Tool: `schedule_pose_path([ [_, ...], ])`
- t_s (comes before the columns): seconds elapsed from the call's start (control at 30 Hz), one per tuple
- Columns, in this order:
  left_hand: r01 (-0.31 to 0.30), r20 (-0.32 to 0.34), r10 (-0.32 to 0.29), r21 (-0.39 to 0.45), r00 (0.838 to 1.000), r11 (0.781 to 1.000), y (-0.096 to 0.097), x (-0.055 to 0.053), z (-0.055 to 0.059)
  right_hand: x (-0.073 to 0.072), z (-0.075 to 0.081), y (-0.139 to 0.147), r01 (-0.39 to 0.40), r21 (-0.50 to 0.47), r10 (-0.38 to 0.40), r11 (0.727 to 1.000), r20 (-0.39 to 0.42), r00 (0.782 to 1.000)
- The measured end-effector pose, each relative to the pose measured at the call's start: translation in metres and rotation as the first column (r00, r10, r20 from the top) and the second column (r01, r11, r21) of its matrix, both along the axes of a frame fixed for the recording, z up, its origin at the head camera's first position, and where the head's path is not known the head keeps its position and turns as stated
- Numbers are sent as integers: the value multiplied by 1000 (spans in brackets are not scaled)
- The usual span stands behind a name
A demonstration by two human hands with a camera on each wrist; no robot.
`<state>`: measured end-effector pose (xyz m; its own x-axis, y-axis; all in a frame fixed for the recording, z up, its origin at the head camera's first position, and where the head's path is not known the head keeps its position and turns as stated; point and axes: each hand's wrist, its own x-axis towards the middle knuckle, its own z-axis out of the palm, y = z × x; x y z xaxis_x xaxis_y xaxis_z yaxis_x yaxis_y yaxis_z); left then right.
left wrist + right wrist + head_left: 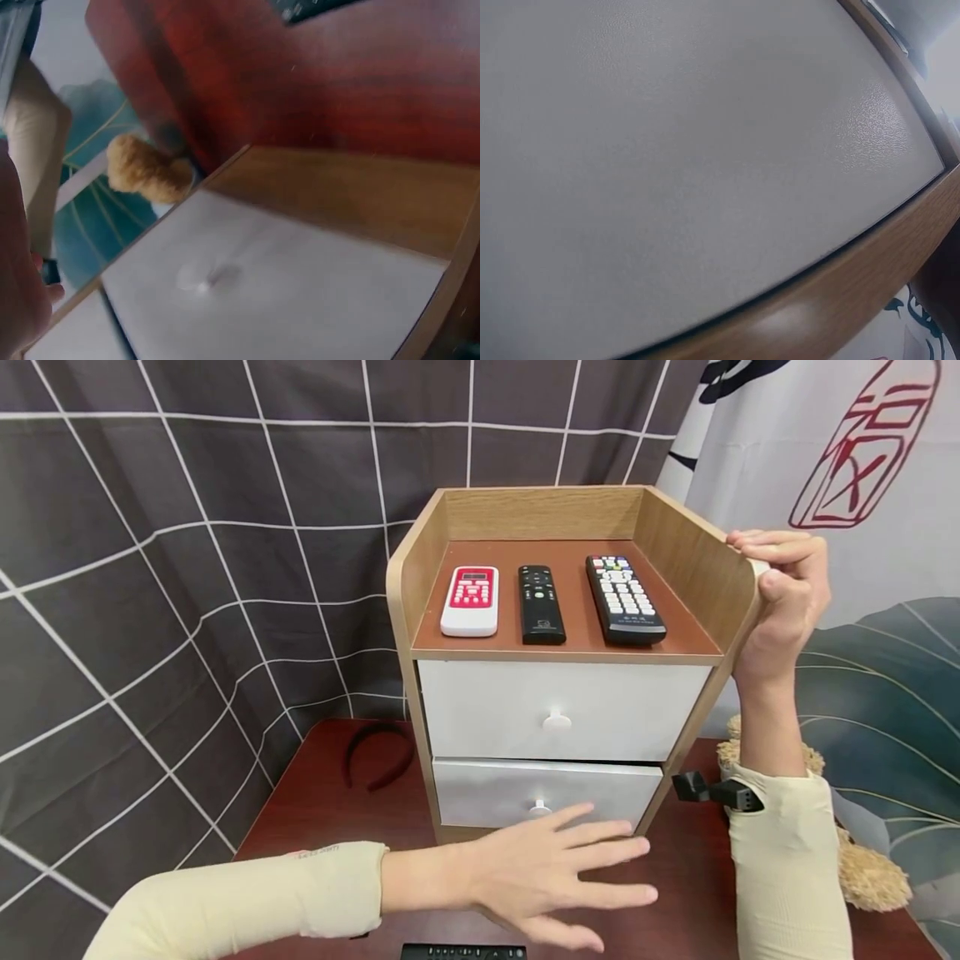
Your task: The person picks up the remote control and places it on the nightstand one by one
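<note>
A small wooden cabinet [540, 514] with two white drawers stands on the dark red table. My right hand [787, 585] grips the top front of its right side panel, fingers over the edge. Fingers spread, my left hand [558, 877] is in front of the lower drawer [480, 785], just below its white knob [539, 808], and holds nothing. A dark gap shows above that drawer at the right. The upper drawer [487, 710] is closed. On the brown top lie a white-and-red remote [472, 602], a slim black remote [540, 606] and a larger black remote with white buttons [626, 602].
Another black remote [465, 952] lies at the table's near side. A dark headband [378, 756] sits left of the cabinet on the table [300, 810]. To the right is a tan plush toy [873, 872]. A grid-patterned curtain [300, 568] hangs behind and to the left.
</note>
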<state>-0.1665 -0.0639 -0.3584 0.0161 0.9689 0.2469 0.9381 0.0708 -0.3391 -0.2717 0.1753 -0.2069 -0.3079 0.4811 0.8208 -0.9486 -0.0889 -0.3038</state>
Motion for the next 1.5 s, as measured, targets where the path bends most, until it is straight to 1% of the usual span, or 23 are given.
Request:
schedule_pose_path([
  [0.03,11,22,-10,-24,1000,1000,-1,2,-4,0,-1,1,0,0,0,1000,1,1000],
  [0.1,27,40,-25,-63,999,998,-4,4,-13,1,-2,2,2,1,-2,1000,3,1000],
  [0.2,41,11,-40,-113,999,993,-8,8,-26,2,-3,2,6,0,-6,1000,4,1000],
  [0.3,44,-7,-46,-163,999,986,-15,13,-42,2,-4,2,13,-5,-13,1000,0,1000],
  [0.37,38,-38,-45,-187,998,982,-21,16,-54,2,-4,1,16,-5,-16,1000,-2,1000],
  [0.43,24,-50,-35,-206,998,978,-26,19,-64,0,-2,0,14,-3,-14,1000,-7,1000],
  [0.5,9,-65,-24,-225,998,974,-31,19,-71,-1,0,-1,11,-1,-11,1000,-8,1000],
  [0.57,-6,-64,-10,-250,998,968,-34,19,-77,-3,1,-1,8,-5,-8,1000,-9,1000],
  [0.67,-17,-54,3,-256,999,966,-40,19,-89,-3,1,-1,15,-11,-15,1000,-3,1000],
  [0.83,-58,-30,53,-212,998,976,-53,26,-116,-1,-1,0,19,-12,-19,1000,1,1000],
  [0.93,-58,-32,52,-233,998,971,-68,24,-130,-2,0,-1,13,-10,-13,1000,-6,1000],
  [1.07,-30,-39,20,-269,999,963,-95,15,-142,-3,3,-2,11,-10,-11,1000,-10,1000],
  [1.13,-17,-23,11,-259,1000,966,-107,12,-148,-2,3,-2,14,-11,-14,1000,-9,1000],
  [1.2,-11,-22,6,-229,1000,973,-115,11,-152,-2,3,-2,17,-13,-17,1000,-9,1000],
  [1.27,-14,-42,6,-176,999,984,-121,13,-158,-2,4,-2,17,-9,-17,1000,-9,1000],
  [1.33,-21,-41,17,-111,999,994,-127,16,-165,-3,5,-2,25,-3,-25,1000,-7,1000],
  [1.43,-77,-41,76,-28,996,997,-137,26,-180,-4,4,-2,38,1,-38,999,-2,999],
  [1.5,-140,0,140,11,990,990,-145,36,-191,-3,1,-1,46,0,-46,999,3,999],
])
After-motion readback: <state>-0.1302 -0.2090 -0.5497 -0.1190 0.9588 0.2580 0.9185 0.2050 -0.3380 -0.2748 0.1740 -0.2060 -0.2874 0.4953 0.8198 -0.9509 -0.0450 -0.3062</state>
